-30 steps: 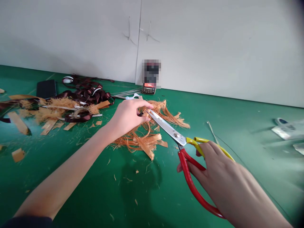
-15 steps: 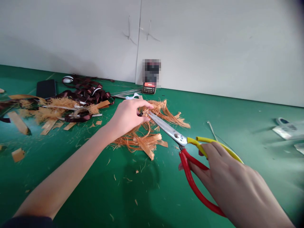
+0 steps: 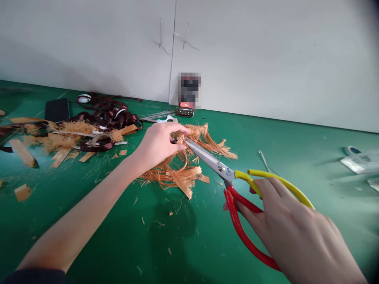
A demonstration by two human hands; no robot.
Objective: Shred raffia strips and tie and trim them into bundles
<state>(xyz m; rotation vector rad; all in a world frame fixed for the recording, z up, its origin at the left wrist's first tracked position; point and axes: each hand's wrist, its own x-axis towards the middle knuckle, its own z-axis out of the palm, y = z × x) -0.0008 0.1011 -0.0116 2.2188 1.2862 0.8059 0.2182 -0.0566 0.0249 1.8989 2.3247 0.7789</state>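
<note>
My left hand (image 3: 161, 144) is closed in a pinch on a bundle of orange-tan raffia strands (image 3: 211, 144), just above the green tabletop. The gathered end pokes out between thumb and fingers, where a small dark bit also shows. My right hand (image 3: 287, 213) grips large scissors (image 3: 207, 157) with one yellow and one red handle. The scissor tips reach the gathered raffia beside my left fingertips, the blades nearly together. More loose raffia (image 3: 180, 177) fans out on the table below my left hand.
Dark brown ribbon (image 3: 118, 118) lies tangled at back left, with raffia scraps (image 3: 74, 132) before it. A dark phone (image 3: 57, 110) lies nearby. A small device (image 3: 186, 109) stands against the white wall (image 3: 266, 59). White-handled scissors (image 3: 166, 119) lie behind my left hand; clear plastic (image 3: 359, 161) lies right.
The scissors and my right hand have shifted slightly to the right, and the handles sit a little differently. My left hand keeps its hold in almost the same place.
</note>
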